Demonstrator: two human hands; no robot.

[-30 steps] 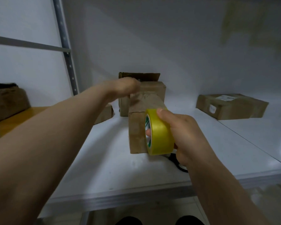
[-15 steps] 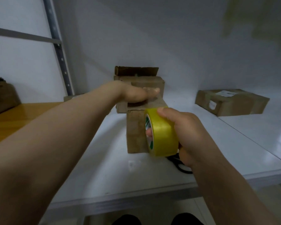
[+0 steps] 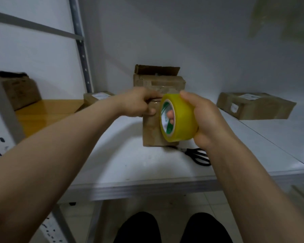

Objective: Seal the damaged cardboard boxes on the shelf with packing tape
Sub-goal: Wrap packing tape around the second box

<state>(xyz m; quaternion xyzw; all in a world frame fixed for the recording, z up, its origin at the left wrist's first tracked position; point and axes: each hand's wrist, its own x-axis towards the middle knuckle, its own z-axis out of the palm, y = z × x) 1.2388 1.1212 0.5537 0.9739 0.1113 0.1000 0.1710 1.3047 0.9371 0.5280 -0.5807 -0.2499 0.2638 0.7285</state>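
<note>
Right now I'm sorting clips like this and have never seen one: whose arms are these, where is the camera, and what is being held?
There is no machine here: these are a person's two bare arms. The picture comes from a wide-angle camera worn on the head, looking forward and down, so the arms reach in from below. The left hand grips the top front edge of a narrow cardboard box standing on the white shelf. The right hand holds a roll of yellow packing tape close to that box, one finger through its core. Black scissors lie on the shelf beside the box. Behind it stands a box with open flaps; a flat labelled box lies to the right and a small box to the left.
</note>
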